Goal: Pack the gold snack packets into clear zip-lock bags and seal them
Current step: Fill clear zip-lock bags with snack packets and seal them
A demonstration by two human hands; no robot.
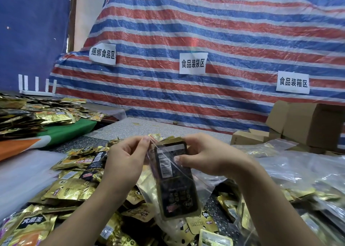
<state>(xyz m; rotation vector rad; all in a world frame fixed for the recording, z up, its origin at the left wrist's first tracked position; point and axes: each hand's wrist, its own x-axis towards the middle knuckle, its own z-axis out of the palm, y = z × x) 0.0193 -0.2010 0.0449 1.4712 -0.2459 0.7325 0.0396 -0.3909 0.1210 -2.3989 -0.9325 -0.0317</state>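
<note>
A clear zip-lock bag (179,180) with a stack of gold snack packets (173,174) inside is held above the table (141,128). Its mouth is pinched by the left hand (127,159); the stack is gripped by the right hand (207,158). If the pinch slips, the mouth may close and packets may fall out. Behind the bag a striped tarpaulin (224,40) is hung; loose packets (71,189) are spread beneath.
</note>
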